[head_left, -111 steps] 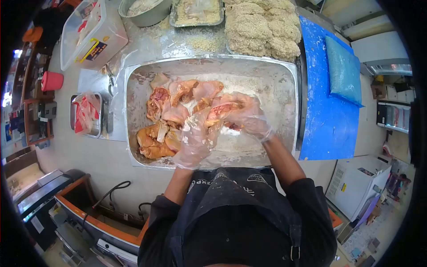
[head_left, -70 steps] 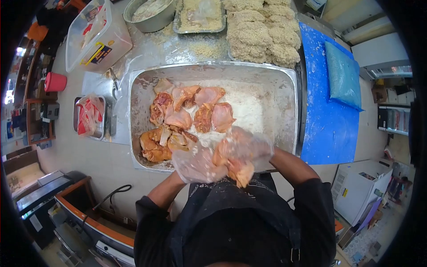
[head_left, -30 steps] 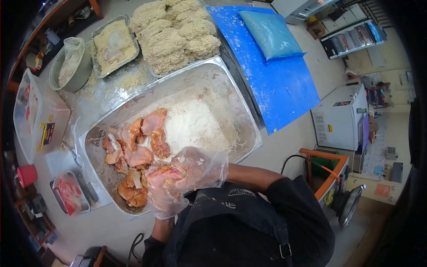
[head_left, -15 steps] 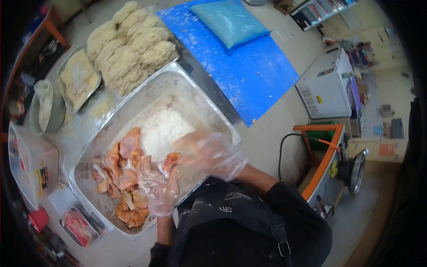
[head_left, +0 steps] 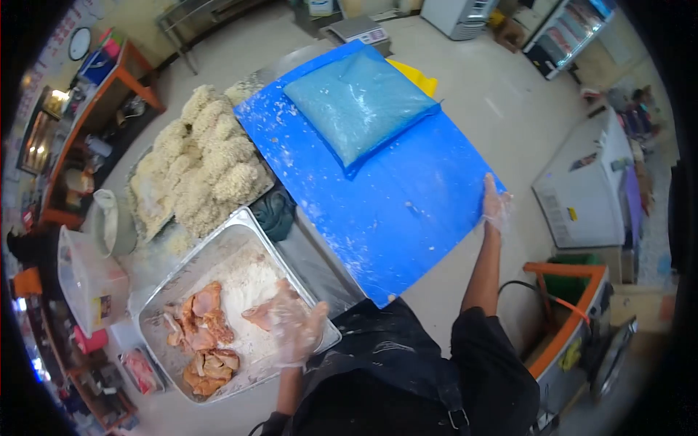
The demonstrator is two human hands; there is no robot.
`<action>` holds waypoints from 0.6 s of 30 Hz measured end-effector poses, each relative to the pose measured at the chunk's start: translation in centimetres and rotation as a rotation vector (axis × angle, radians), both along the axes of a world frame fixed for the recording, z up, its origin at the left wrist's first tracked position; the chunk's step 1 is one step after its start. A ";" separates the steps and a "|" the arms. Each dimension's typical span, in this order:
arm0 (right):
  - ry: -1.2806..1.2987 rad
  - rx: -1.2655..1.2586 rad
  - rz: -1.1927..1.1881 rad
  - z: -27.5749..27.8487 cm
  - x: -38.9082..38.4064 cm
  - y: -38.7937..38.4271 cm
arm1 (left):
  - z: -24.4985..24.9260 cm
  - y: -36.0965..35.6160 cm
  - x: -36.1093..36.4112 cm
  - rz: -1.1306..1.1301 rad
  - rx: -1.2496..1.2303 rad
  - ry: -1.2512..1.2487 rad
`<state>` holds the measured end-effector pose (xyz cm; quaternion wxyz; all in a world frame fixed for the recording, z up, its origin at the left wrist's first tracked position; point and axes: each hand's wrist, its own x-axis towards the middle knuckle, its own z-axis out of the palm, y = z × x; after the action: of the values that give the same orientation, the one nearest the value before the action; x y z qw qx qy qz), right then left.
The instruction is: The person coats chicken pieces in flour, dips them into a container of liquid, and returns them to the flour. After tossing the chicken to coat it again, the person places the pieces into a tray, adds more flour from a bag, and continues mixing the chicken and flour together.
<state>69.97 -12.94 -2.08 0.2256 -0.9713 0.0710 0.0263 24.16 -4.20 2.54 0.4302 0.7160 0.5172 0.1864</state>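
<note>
My left hand (head_left: 297,327), in a clear plastic glove, is over the metal tray (head_left: 331,336), its thumb apart from the fingers. A raw meat piece (head_left: 256,315) lies on white flour (head_left: 243,291) at its fingertips. More orange-coated meat (head_left: 207,309) sits in the tray's left part. My right hand (head_left: 494,203), also gloved, grips the right edge of the blue board (head_left: 407,218). On this board rests a filled blue plastic bag (head_left: 360,109).
A crumbly pale heap (head_left: 211,160) stands behind the tray. To the left are a round bucket (head_left: 120,225), a clear bin (head_left: 87,280) and a small tray of red meat (head_left: 142,370). A white freezer (head_left: 582,189) and an orange-framed unit (head_left: 563,341) are at the right.
The view has shifted and shows more of the room. My right hand has left the tray and taken hold of the board's edge. My left hand has come away from its earlier place beside the coated meat.
</note>
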 end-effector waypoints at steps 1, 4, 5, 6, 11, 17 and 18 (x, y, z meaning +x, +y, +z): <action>0.010 0.015 0.004 0.3 1.1 1.0 | -0.3 -0.1 1.5 0.025 0.057 0.041; -0.010 0.058 0.020 2.1 4.6 4.1 | -1.9 -0.9 3.8 0.145 0.157 0.060; -0.029 0.080 0.022 2.5 5.6 5.2 | -2.6 -0.9 4.0 0.174 0.135 -0.014; -0.041 0.095 0.021 2.4 6.4 6.1 | -3.2 -0.9 4.2 0.203 0.115 -0.087; 0.054 0.498 0.044 -5.4 16.4 9.0 | -5.2 -1.1 2.8 0.257 -0.014 0.015; 0.572 1.319 0.331 -5.4 17.5 8.8 | -5.4 -0.8 3.4 0.288 0.098 0.086; 0.592 1.317 0.334 -5.5 17.0 8.2 | -5.6 -0.9 3.1 0.255 0.148 0.132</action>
<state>86.98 -4.70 -7.62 0.7258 -0.5852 -0.0502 0.3582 27.31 -5.13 -3.02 0.3142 0.6849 0.6159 0.2299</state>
